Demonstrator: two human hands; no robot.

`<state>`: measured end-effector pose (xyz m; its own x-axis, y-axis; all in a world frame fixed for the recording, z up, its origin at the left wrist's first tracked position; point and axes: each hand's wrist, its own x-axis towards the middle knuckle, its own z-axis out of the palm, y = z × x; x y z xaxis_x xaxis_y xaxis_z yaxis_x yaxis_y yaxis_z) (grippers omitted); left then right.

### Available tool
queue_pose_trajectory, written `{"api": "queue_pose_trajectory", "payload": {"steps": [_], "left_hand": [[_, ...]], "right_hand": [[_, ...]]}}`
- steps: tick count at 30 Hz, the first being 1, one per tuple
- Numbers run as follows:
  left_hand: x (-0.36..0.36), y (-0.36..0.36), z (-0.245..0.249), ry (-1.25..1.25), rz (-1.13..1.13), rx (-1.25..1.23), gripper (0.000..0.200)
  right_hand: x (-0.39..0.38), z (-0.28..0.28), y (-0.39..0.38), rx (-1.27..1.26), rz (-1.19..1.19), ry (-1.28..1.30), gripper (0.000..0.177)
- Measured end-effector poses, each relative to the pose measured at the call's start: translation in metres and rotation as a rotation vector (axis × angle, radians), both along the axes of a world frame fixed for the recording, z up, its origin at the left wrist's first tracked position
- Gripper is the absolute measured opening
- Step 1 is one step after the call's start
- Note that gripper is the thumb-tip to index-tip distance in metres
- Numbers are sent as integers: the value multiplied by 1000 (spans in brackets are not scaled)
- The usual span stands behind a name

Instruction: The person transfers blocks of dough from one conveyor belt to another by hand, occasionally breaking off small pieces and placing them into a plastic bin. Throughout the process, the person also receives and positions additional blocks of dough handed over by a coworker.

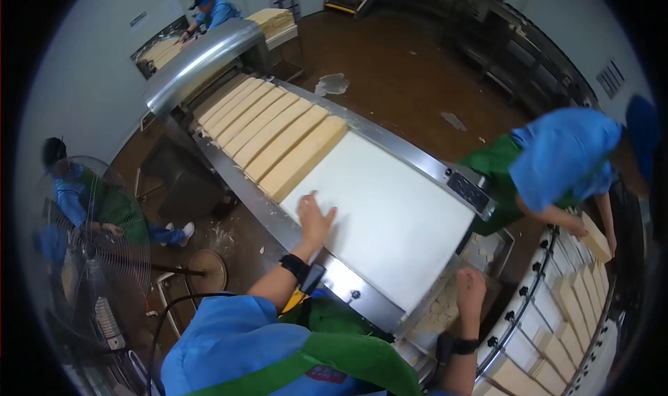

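My left hand [316, 222] is over the near side of a white conveyor belt [396, 222], fingers spread, holding nothing. Just beyond it, several long pale-yellow blocks [306, 156] lie side by side across the belt. The nearest block is a short way from my fingertips, apart from them. My right hand [471, 291] is raised beside the belt's lower right end with its fingers curled in, and no object shows in it. Below that hand is a tray [440, 312] with pale scraps. Dark bands circle both my wrists.
At right, a co-worker [567, 159] holds a block over a roller conveyor [515, 319] carrying more blocks. A metal hood [205, 62] arches over the belt's far end, with another person [216, 10] behind. A person stands behind a fan [94, 243] at left.
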<state>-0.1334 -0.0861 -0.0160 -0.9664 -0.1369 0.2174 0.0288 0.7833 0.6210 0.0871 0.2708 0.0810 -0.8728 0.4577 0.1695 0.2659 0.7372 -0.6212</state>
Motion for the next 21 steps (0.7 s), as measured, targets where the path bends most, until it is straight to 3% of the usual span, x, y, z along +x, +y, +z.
{"api": "queue_pose_trajectory", "payload": {"steps": [1,5,8,13,21], "left_hand": [[-15,-22,-3,-154,181,-130,85],[-73,-101,-18,-262,346,-206,96],[-99,-122,-2,-470,180,-283,96],[-103,-123,-7,-402,58,-450,97],[-104,-126,-2,-342,-27,-456,94]], "right_hand": [[-29,-11,-8,33,72,-11,14],[-149,-63,-51,76,228,31,27],[-232,-90,-100,151,238,-92,48],[-356,-101,-195,237,237,-373,78],[-489,-87,-287,140,187,-455,68]]}}
